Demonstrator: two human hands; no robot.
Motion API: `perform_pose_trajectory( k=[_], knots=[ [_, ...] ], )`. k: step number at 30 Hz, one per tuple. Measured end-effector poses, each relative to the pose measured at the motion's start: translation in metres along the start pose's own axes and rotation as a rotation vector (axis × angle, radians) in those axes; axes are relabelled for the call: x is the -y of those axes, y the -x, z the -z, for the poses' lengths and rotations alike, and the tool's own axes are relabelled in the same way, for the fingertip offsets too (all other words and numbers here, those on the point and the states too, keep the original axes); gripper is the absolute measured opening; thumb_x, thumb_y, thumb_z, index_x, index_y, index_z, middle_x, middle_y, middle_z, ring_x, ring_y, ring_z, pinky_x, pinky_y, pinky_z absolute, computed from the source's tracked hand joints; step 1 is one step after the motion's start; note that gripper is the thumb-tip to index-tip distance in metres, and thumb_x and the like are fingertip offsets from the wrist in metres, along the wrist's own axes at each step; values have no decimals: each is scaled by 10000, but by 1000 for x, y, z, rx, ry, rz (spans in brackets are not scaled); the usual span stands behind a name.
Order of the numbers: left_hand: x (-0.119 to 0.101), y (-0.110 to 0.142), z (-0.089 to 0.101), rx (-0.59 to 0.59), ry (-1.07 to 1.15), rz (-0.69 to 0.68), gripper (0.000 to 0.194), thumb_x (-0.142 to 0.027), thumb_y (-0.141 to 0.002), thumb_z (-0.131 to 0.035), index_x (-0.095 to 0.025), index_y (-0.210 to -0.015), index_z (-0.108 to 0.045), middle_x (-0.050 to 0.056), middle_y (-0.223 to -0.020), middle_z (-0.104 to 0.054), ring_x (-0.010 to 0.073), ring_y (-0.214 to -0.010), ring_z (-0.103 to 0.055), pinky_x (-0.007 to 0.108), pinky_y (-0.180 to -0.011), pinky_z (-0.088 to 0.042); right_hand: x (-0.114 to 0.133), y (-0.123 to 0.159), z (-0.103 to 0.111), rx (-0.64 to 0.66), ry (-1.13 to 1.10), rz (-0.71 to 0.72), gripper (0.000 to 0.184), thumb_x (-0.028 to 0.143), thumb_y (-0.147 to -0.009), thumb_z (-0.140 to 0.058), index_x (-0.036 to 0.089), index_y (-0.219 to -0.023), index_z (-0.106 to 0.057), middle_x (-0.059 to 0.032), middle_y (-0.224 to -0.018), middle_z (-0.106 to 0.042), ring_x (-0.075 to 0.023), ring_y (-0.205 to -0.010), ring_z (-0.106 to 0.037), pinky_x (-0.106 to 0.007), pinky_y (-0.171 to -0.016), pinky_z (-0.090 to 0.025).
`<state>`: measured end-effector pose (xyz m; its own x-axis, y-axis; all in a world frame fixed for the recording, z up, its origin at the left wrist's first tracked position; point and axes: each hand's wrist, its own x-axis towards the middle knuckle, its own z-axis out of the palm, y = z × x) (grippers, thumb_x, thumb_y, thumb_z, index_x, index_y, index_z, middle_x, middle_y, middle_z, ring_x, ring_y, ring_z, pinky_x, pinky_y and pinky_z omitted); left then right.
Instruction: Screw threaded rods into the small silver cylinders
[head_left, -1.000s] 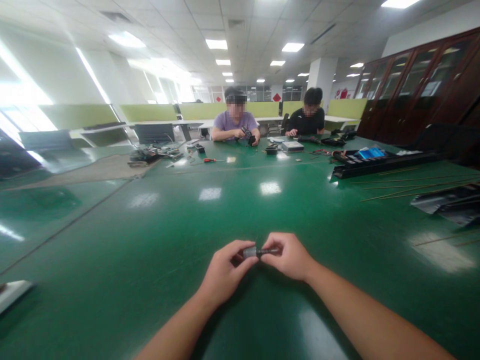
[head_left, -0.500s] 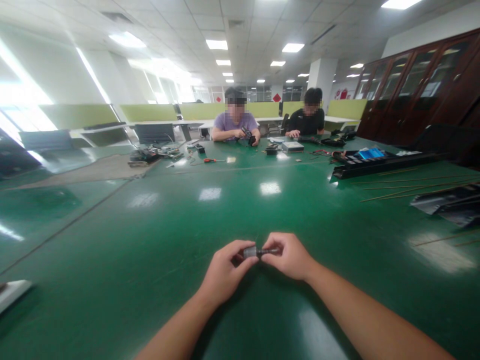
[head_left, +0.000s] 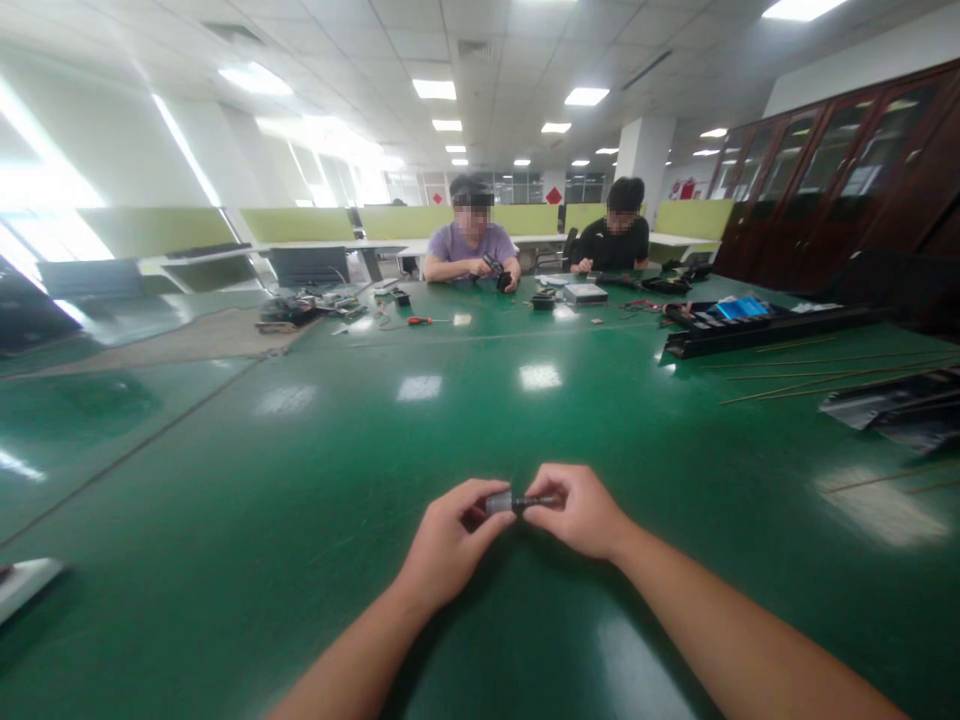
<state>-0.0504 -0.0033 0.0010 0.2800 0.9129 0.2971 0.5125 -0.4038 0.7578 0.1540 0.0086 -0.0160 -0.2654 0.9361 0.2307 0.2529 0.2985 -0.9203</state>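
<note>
A small grey metal cylinder [head_left: 500, 502] with a thin dark shaft [head_left: 523, 502] lies level between my two hands, above the green table. It resembles a small motor, though its exact kind is unclear. My left hand [head_left: 454, 545] is closed round the cylinder, thumb below and fingers above, hiding its left end. At the other side, my right hand [head_left: 581, 510] pinches the shaft between thumb and fingertips, and its tip shows past them. A narrow gap separates the two hands.
Across the green table [head_left: 450, 430] sit two people, one handling a dark device [head_left: 499, 272]. An orange screwdriver [head_left: 421, 321] lies near several electronic parts [head_left: 304, 308]. Black metal channels [head_left: 780, 325] and thin rods [head_left: 817, 377] are at right; a white object [head_left: 26, 587] is at left.
My hands and the part between them look almost unmoved. The person at the far right has drawn in the fingers of one hand.
</note>
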Motion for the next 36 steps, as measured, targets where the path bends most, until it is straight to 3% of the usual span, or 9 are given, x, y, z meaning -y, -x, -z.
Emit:
perform_pose_trajectory(
  k=[27,36],
  knots=[
    [2,0,1,-14,-1,-11,231,-303,-822,-685,-254,-1046,-706,13,-989,-715,163,-821,-654,264,-749,-533,-2,-2,2,-6,25,9,68,176,-700,-699,152,-750,-660,-3,-660,-639,-122,-571,-546,-211,-537,-404],
    [2,0,0,-21,-5,-4,245,-305,-825,-676,-257,-1064,-702,18,-1011,-713,165,-818,-652,272,-751,-537,-4,-1,4,-25,83,24,82,212,-706,-708,157,-745,-661,26,-592,-560,-99,-512,-448,-208,-501,-337]
  ],
)
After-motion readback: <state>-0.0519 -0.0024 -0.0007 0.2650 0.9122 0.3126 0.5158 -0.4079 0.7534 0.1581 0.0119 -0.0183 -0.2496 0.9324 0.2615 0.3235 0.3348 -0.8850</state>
